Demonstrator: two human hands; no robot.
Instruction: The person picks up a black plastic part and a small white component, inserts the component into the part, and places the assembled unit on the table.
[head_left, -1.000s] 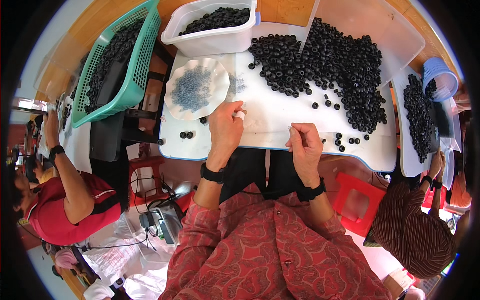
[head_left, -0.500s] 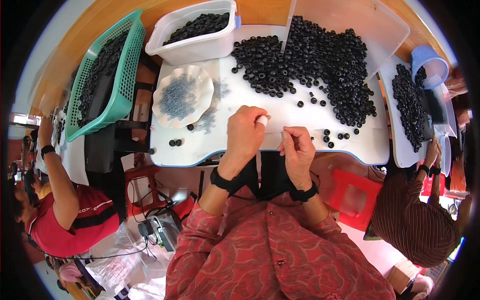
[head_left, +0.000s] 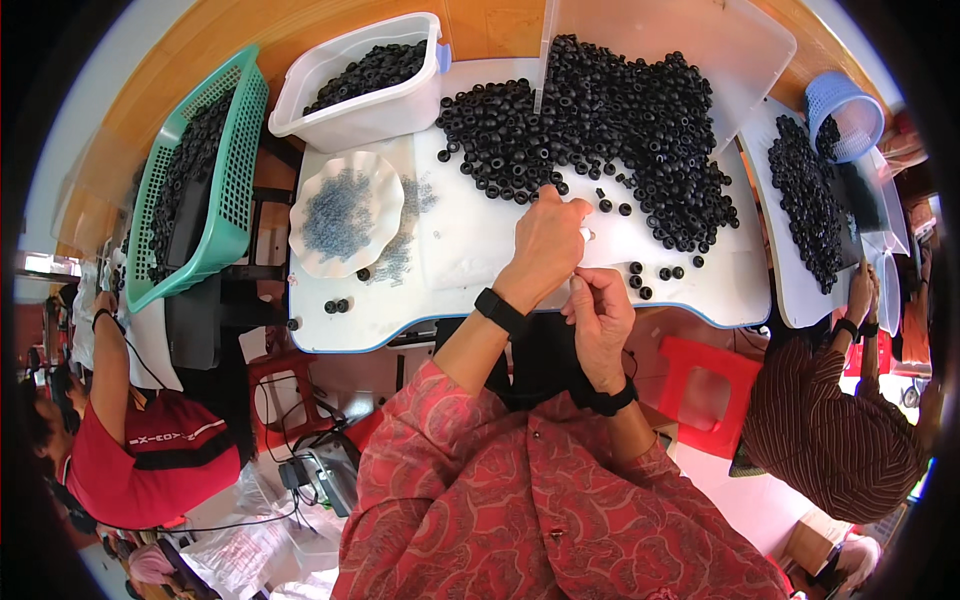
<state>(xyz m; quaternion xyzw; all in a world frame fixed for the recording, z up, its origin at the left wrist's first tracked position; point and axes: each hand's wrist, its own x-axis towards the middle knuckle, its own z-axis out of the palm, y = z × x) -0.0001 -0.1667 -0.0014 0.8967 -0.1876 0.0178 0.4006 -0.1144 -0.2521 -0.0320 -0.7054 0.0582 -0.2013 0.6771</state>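
Observation:
A big heap of black rubber rings (head_left: 620, 130) covers the far part of the white table (head_left: 460, 260). My left hand (head_left: 545, 245) reaches to the near edge of that heap, fingers closed on a small white piece (head_left: 586, 235). Just below it, my right hand (head_left: 600, 315) hovers at the table's front edge with its fingertips pinched together; anything between them is too small to see. A few loose rings (head_left: 650, 280) lie to the right of both hands. A scalloped white dish (head_left: 345, 215) of small grey-blue pieces sits to the left.
A white tub (head_left: 365, 85) and a green basket (head_left: 200, 180) at the far left hold more black rings. A blue basket (head_left: 845, 105) stands at the far right. A red stool (head_left: 710, 385) is under the table. One person sits at the left (head_left: 130, 440), another at the right (head_left: 830, 430).
My left hand has moved up and to the right, from the table's middle to the edge of the ring heap. My right hand has stayed close beneath it.

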